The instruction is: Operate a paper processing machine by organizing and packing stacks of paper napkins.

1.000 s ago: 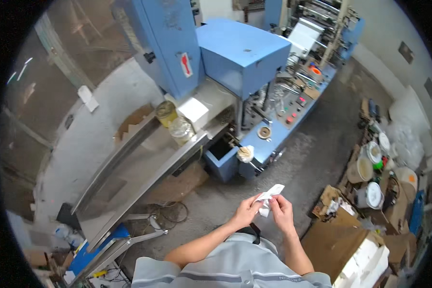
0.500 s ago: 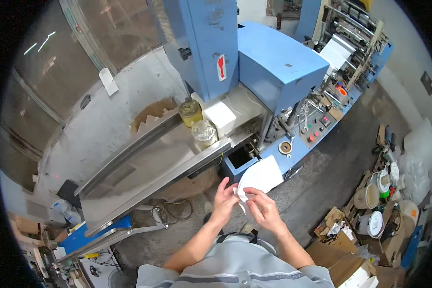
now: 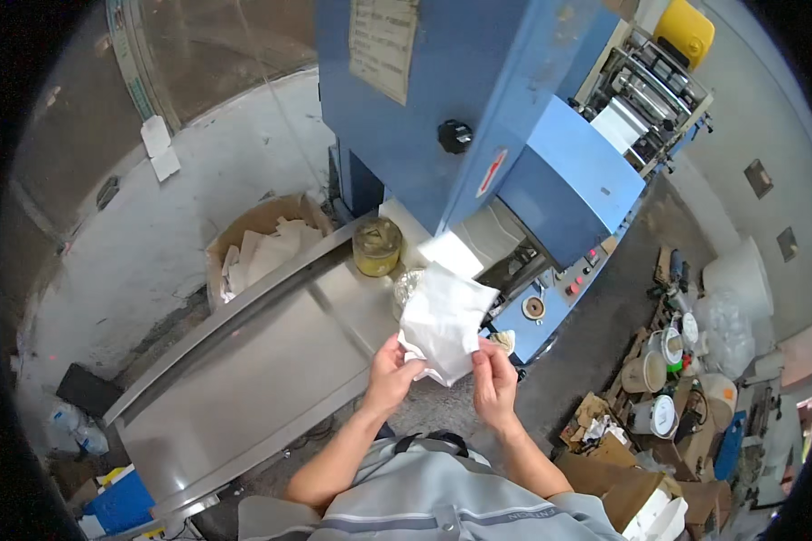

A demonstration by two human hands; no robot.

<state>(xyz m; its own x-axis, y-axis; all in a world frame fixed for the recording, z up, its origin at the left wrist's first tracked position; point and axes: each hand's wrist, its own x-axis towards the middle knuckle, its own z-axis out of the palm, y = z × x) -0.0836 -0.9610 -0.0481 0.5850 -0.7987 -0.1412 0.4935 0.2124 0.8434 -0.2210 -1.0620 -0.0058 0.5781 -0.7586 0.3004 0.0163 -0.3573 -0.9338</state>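
A white, creased paper piece, which looks like a flat paper bag (image 3: 447,311), is spread out between my two hands. My left hand (image 3: 391,371) pinches its lower left corner, thumb on top. At the lower right edge, my right hand (image 3: 493,374) grips it between thumb and fingers. Its near edge is uneven and folded. Behind it, a stack of white paper (image 3: 451,255) lies at the blue machine's outlet, partly covered. A clear plastic-wrapped jar (image 3: 408,287) is mostly hidden by the bag. Left of that stands a jar with yellow contents (image 3: 376,247).
A long metal chute (image 3: 262,379) slopes down to the left. The tall blue machine (image 3: 406,117) rises ahead, its control panel (image 3: 550,311) on the right. A carton of white paper scraps (image 3: 266,248) stands behind the chute; buckets (image 3: 654,415) and boxes (image 3: 604,469) crowd the right floor.
My hands have lifted the bag up and slightly left, opening it out flat where it was bunched and tilted between them. The view has turned toward the chute.
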